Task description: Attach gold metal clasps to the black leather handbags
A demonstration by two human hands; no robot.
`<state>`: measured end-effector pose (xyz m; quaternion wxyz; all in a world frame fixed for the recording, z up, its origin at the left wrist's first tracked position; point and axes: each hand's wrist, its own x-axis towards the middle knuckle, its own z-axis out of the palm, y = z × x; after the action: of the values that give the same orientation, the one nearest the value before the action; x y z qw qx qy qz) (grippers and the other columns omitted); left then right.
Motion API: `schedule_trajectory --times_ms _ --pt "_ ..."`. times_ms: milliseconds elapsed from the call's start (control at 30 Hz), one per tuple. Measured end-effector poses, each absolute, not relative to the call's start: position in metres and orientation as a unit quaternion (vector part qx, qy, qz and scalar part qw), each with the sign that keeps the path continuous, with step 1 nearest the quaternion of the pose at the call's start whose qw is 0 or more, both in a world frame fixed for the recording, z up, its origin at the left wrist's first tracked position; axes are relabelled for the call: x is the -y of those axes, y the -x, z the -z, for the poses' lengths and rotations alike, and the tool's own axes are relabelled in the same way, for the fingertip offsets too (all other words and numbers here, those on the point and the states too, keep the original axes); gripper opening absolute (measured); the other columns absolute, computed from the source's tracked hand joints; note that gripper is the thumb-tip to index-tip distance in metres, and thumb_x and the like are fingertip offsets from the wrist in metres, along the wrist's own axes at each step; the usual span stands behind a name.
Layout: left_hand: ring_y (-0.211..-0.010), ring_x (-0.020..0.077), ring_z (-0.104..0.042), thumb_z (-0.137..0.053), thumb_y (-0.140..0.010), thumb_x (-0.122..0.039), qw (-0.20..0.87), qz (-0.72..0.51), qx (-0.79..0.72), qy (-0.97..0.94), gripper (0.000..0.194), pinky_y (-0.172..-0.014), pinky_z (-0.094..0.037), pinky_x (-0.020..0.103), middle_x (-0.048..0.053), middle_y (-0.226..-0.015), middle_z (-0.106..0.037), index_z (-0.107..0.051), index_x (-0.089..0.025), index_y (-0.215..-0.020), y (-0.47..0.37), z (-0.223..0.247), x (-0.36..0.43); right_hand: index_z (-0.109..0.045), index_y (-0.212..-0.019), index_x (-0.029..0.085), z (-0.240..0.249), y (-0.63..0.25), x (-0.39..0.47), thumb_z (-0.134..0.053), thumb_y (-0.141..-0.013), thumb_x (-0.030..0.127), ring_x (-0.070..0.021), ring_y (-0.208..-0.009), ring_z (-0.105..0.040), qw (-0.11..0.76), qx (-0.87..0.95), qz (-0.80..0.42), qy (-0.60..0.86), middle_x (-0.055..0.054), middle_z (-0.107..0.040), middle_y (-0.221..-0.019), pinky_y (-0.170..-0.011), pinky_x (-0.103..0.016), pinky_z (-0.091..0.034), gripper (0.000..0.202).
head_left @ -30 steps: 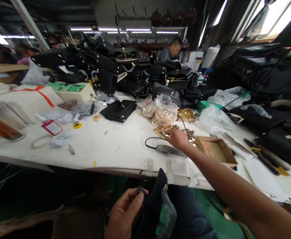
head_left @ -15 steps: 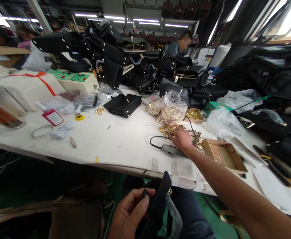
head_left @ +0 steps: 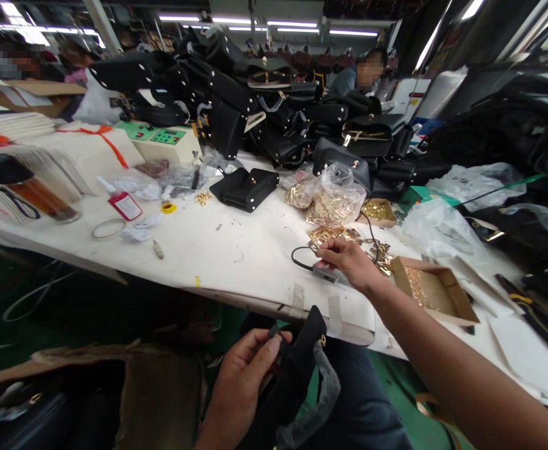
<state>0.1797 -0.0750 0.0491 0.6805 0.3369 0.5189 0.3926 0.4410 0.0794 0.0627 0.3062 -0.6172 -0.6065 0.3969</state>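
Observation:
At the bottom centre my left hand [head_left: 248, 375] pinches a dark strap end of a black bag [head_left: 297, 369], held below the table's front edge. A plastic-wrapped handle [head_left: 323, 387] hangs from the bag's right side. Over the table my right hand [head_left: 344, 259] is closed, thumb and fingertips together; whatever sits between them is too small to name. Just behind it lies a pile of gold metal pieces [head_left: 333, 235]. Beneath the hand is a grey device [head_left: 325, 274] with a black cable.
A cardboard tray [head_left: 443, 290] with small gold parts stands right of my right hand. Black bags [head_left: 227, 106] are heaped at the back. A red-labelled bottle [head_left: 126, 206] and an amber drink container [head_left: 44, 194] stand left. Pliers [head_left: 537, 319] lie far right. An open carton [head_left: 161, 400] is lower left.
My right hand has lifted off the gold pile and come slightly nearer, fingers still pinched. My left hand still holds the bag. The whole view has shifted left.

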Motion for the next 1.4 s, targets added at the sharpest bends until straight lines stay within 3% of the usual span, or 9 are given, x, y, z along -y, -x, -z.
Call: schedule_trajectory --times_ms 100,233,400,567,767,1033,1167,1400 --pt "-0.071 0.0153 -0.063 -0.08 -0.081 -0.053 0.69 -0.397 -0.506 -0.332 0.042 -0.065 -0.048 0.023 0.007 -0.085 -0.075 -0.079 -0.017 -0.101 -0.182 -0.053 0.072 -0.068 -0.105 0.015 -0.078 -0.428 -0.041 -0.073 -0.087 0.046 -0.0199 -0.084 -0.075 0.384 0.523 -0.569 0.505 -0.007 -0.073 -0.093 -0.066 -0.026 -0.053 0.036" --pt "-0.072 0.0154 -0.066 -0.079 -0.083 -0.052 0.698 -0.407 -0.493 -0.323 0.04 -0.067 -0.051 0.025 0.009 -0.094 -0.077 -0.079 -0.016 -0.1 -0.185 -0.052 0.071 -0.073 -0.105 0.015 -0.096 -0.417 -0.003 -0.078 -0.086 0.043 -0.017 -0.08 -0.071 0.358 0.507 -0.645 0.446 -0.006 -0.073 -0.087 -0.066 -0.027 -0.053 0.033" --pt "-0.075 0.015 -0.068 -0.079 -0.084 -0.051 0.699 -0.416 -0.48 -0.329 0.038 -0.068 -0.053 0.024 0.009 -0.102 -0.078 -0.078 -0.016 -0.099 -0.188 -0.05 0.077 -0.07 -0.116 0.019 -0.102 -0.412 0.018 -0.082 -0.082 0.031 -0.0142 -0.078 -0.068 0.338 0.523 -0.669 0.406 -0.002 -0.07 -0.093 -0.065 -0.026 -0.051 0.038" --pt "-0.079 0.0167 -0.07 -0.082 -0.08 -0.053 0.694 -0.43 -0.476 -0.325 0.039 -0.07 -0.054 0.024 0.008 -0.097 -0.078 -0.076 -0.016 -0.094 -0.191 -0.056 0.084 -0.063 -0.128 0.021 -0.102 -0.409 0.03 -0.081 -0.081 0.023 -0.0134 -0.081 -0.067 0.331 0.541 -0.671 0.385 -0.001 -0.07 -0.094 -0.069 -0.025 -0.049 0.05" --pt "-0.087 0.02 -0.072 -0.08 -0.082 -0.052 0.688 -0.423 -0.467 -0.36 0.039 -0.072 -0.054 0.025 0.009 -0.101 -0.079 -0.078 -0.016 -0.097 -0.194 -0.063 0.088 -0.063 -0.123 0.019 -0.108 -0.401 0.037 -0.079 -0.081 0.025 -0.015 -0.081 -0.069 0.318 0.555 -0.668 0.38 -0.002 -0.071 -0.093 -0.071 -0.027 -0.051 0.045" --pt "-0.092 0.0223 -0.072 -0.079 -0.084 -0.05 0.69 -0.427 -0.457 -0.365 0.036 -0.074 -0.054 0.027 0.01 -0.107 -0.079 -0.077 -0.016 -0.097 -0.196 -0.066 0.091 -0.063 -0.119 0.018 -0.099 -0.391 0.037 -0.08 -0.08 0.024 -0.0139 -0.07 -0.069 0.368 0.535 -0.66 0.376 -0.002 -0.071 -0.09 -0.066 -0.028 -0.053 0.043" --pt "-0.088 0.0202 -0.07 -0.088 -0.074 -0.046 0.685 -0.416 -0.465 -0.376 0.04 -0.074 -0.051 0.026 0.011 -0.107 -0.079 -0.078 -0.016 -0.099 -0.198 -0.073 0.091 -0.067 -0.116 0.019 -0.1 -0.388 0.036 -0.081 -0.08 0.025 -0.0115 -0.067 -0.066 0.379 0.542 -0.649 0.375 -0.002 -0.071 -0.093 -0.065 -0.027 -0.053 0.039" --pt "-0.082 0.0168 -0.066 -0.084 -0.078 -0.046 0.675 -0.41 -0.476 -0.387 0.038 -0.072 -0.049 0.025 0.01 -0.102 -0.079 -0.077 -0.015 -0.099 -0.198 -0.072 0.088 -0.069 -0.119 0.02 -0.099 -0.386 0.037 -0.081 -0.081 0.029 -0.0119 -0.069 -0.065 0.383 0.523 -0.671 0.36 -0.003 -0.072 -0.099 -0.067 -0.029 -0.053 0.041"
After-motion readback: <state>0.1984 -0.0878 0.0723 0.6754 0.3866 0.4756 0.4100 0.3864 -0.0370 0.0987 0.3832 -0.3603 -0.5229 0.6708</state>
